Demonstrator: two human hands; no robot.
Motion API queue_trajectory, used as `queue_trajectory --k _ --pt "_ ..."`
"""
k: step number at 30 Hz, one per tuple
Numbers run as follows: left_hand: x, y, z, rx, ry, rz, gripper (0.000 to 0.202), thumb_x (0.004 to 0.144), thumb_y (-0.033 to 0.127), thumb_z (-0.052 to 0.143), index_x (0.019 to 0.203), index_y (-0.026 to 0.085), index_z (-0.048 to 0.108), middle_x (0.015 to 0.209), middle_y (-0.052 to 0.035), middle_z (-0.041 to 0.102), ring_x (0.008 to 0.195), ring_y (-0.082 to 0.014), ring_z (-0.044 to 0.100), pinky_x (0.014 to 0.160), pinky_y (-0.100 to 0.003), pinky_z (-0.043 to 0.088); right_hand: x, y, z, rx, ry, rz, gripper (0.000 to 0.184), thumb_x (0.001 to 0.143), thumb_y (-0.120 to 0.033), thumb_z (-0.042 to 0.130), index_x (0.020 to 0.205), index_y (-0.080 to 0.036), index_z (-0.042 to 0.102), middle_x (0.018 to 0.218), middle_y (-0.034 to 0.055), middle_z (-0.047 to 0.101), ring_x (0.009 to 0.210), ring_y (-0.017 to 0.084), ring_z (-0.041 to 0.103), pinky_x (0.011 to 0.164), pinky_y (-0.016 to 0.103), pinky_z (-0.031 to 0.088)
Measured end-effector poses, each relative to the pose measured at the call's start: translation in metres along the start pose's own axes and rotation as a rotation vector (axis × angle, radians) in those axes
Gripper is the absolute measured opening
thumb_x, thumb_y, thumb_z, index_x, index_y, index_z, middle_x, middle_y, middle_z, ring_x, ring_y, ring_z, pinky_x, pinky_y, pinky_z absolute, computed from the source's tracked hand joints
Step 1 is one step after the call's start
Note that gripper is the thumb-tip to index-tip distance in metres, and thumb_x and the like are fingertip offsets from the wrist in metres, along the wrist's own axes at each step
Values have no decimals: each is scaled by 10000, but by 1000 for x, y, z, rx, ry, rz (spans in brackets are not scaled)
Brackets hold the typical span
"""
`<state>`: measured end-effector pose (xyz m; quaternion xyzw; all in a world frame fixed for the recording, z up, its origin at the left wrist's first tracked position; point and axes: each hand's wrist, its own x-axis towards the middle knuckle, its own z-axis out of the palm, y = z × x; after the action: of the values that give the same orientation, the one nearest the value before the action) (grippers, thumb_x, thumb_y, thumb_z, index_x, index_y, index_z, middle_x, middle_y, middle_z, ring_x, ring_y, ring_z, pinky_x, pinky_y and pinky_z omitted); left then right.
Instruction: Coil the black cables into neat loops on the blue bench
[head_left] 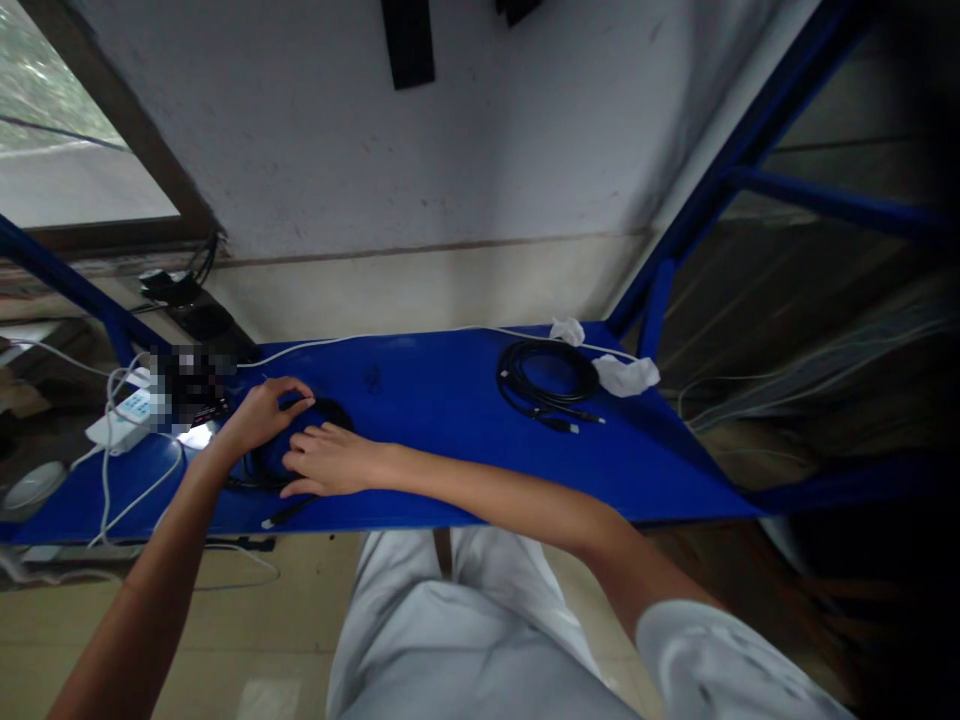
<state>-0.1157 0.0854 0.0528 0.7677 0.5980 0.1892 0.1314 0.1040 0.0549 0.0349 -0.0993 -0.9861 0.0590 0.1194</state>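
A black cable (335,412) lies in a coil at the left part of the blue table, mostly covered by my hands. My left hand (268,412) is over the coil's far side, thumb and fingertips closed together at the cable. Nearer to me, my right hand (330,462) bends its fingers over the right side of the same coil; its fingertips are partly hidden. One plug (277,518) of this cable sticks out toward the front edge, below my right hand. Farther right lies a second coiled black cable (544,378) with its two connectors pointing right.
The blue table (435,430) stands against a wall. Crumpled white pieces (626,376) lie beside the second coil. At the left are a white power strip (127,420), tangled white cords and a blurred-out patch. Blue frame posts (720,190) rise at the right.
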Motion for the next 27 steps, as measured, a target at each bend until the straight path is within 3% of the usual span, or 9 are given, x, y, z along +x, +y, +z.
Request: queue_trajectory --k 2,5,9,14,17,21,27 --pt "2 6 0 44 36 29 353 941 554 626 1069 246 741 1182 -91 784 1148 -309 723 1120 -489 535 -23 11 -12 14 46 19 532 1125 -629 459 1235 -152 667 1312 179 687 1187 321 634 972 442 524" --pt "9 21 2 114 72 85 354 959 536 610 1129 249 731 1243 -106 755 1218 -324 694 1168 -499 505 -75 36 -38 72 127 107 440 1138 -534 516 1320 -155 646 1347 167 671 1189 290 643 1007 430 518" --pt "25 45 14 172 32 108 373 1011 514 576 1236 248 709 1339 -112 710 1278 -328 657 1187 -497 489 -165 69 -71 113 210 392 353 1121 -464 595 1321 -183 669 1345 148 681 1224 293 657 1094 483 490" --pt "54 71 50 285 -94 64 629 1068 551 487 1611 234 485 1535 -197 566 1387 -407 578 1128 -570 512 -276 86 -92 43 249 652 446 1069 -492 661 1386 -179 669 1377 198 668 1284 360 651 1110 535 513" --pt "72 89 76 379 -165 4 599 1088 463 439 1624 197 470 1459 -253 573 1323 -443 607 1067 -599 529 -325 81 -90 -34 201 805 650 979 -574 759 1486 -188 632 1460 232 618 1326 435 626 1101 615 516" --pt "91 114 106 490 -146 -21 464 1038 262 451 1449 96 586 1346 -300 586 1201 -458 646 1009 -593 541 -359 71 -80 -58 173 858 789 945 -617 781 1559 -170 568 1484 239 602 1359 445 608 1139 614 500" --pt "101 136 128 486 -62 72 518 841 31 500 1347 90 590 1304 -270 581 1202 -429 626 1004 -557 560 -362 71 -74 -57 226 835 558 1078 -534 601 1502 -170 606 1379 213 665 1255 392 655 1114 577 519"
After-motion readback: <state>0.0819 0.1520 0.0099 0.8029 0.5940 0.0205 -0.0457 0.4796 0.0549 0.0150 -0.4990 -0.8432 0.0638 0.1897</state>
